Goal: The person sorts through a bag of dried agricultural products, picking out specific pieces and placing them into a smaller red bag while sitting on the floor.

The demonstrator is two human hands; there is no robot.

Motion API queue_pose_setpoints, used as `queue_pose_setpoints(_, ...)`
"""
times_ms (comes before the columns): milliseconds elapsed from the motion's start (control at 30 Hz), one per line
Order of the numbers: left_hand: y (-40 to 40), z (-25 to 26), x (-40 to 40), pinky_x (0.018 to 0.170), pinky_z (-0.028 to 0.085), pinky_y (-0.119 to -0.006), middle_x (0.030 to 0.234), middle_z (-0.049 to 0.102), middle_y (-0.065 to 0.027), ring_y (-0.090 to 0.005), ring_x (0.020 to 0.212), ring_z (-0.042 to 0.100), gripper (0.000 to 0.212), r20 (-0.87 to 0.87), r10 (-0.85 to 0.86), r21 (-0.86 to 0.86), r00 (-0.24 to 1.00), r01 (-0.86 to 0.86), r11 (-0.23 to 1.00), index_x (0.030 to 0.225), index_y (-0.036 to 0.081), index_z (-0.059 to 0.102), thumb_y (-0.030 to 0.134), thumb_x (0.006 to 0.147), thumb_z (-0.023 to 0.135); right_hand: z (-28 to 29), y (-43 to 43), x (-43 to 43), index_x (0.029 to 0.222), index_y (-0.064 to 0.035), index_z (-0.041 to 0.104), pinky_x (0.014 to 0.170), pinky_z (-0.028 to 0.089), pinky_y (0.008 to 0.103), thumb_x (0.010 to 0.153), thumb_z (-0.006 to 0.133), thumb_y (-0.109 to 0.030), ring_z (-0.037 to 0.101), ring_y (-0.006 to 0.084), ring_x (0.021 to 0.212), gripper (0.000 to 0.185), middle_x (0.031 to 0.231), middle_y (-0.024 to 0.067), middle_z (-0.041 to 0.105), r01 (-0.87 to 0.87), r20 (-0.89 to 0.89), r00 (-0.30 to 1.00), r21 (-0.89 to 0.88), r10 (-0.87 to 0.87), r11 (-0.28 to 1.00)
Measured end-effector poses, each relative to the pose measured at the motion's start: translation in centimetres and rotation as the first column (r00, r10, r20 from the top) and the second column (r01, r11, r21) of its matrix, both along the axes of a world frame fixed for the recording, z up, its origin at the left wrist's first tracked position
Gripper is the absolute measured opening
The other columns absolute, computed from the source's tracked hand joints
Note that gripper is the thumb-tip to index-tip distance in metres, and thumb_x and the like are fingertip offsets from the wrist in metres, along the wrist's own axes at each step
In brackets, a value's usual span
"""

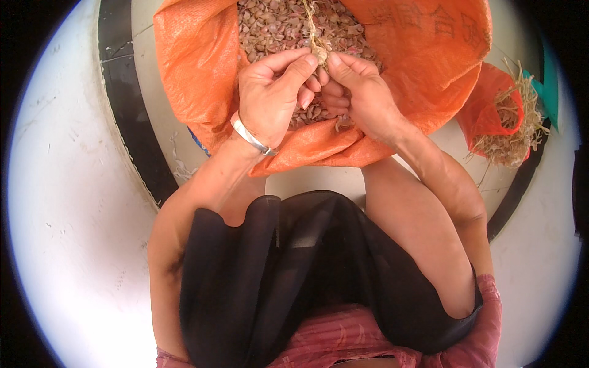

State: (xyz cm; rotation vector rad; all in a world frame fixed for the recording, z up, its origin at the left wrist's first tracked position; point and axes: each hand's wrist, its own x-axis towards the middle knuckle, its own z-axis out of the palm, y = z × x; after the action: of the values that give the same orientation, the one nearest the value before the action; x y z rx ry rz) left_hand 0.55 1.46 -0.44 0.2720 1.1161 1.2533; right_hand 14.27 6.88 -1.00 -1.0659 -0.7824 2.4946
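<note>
A pale, dry garlic head (320, 51) with a long dried stalk (310, 20) pointing away from me is pinched between both hands. My left hand (280, 87), with a silver bracelet at its wrist, grips it from the left with thumb and fingers. From the right, my right hand (356, 89) holds it with the thumb, its other fingers curled beneath. Both hands are above an open orange woven sack (423, 69) that holds many loose, pinkish-brown garlic cloves (276, 27). The undersides of the fingers are partly hidden.
To the right, a red plastic bag (481, 106) with dried stalks and roots (511, 142) lies on the tiled floor, near a teal object (547, 87). A dark floor strip (131, 101) runs at left. My knees are close against the sack's near edge.
</note>
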Motion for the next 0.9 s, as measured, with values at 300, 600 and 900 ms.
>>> queue_pose_setpoints(300, -0.2, 0.5, 0.3, 0.049, 0.042, -0.021, 0.070, 0.059, -0.0100, -0.0104, 0.055, 0.051, 0.020, -0.035, 0.072, 0.059, 0.997, -0.070, 0.996, 0.098, -0.010, 0.058, 0.002, 0.083, 0.054, 0.6, -0.4, -0.5, 0.071, -0.0063, 0.049, 0.040, 0.024, 0.0201, 0.095, 0.037, -0.023, 0.031, 0.0036, 0.044, 0.031, 0.058, -0.0008, 0.050, -0.014, 0.063, 0.998, 0.155, 0.004, 0.988)
queue_pose_setpoints(600, -0.8, -0.4, 0.2, 0.045, 0.044, -0.024, 0.068, 0.058, -0.0106, -0.0141, 0.053, 0.054, 0.010, 0.131, 0.149, 0.020, 0.980, -0.153, 0.988, 0.081, -0.007, 0.058, 0.001, 0.082, 0.051, 0.7, -1.0, -0.7, 0.067, -0.0059, 0.044, 0.041, 0.024, 0.0200, 0.095, 0.035, -0.023, 0.027, 0.0052, 0.044, 0.034, 0.062, 0.0064, 0.055, 0.026, -0.080, 0.996, -0.034, -0.029, 0.999)
queue_pose_setpoints(900, 0.2, 0.0, 0.6, 0.044, 0.042, -0.023, 0.066, 0.057, -0.0072, -0.0121, 0.050, 0.051, 0.015, 0.111, 0.085, -0.050, 0.990, -0.080, 0.996, 0.081, -0.003, 0.059, 0.012, 0.082, 0.060, -1.1, -0.1, 0.5, 0.067, -0.0068, 0.044, 0.041, 0.022, 0.0222, 0.093, 0.037, -0.031, 0.024, 0.0081, 0.044, 0.036, 0.054, 0.0004, 0.041, -0.063, -0.260, 0.964, -0.434, -0.059, 0.899)
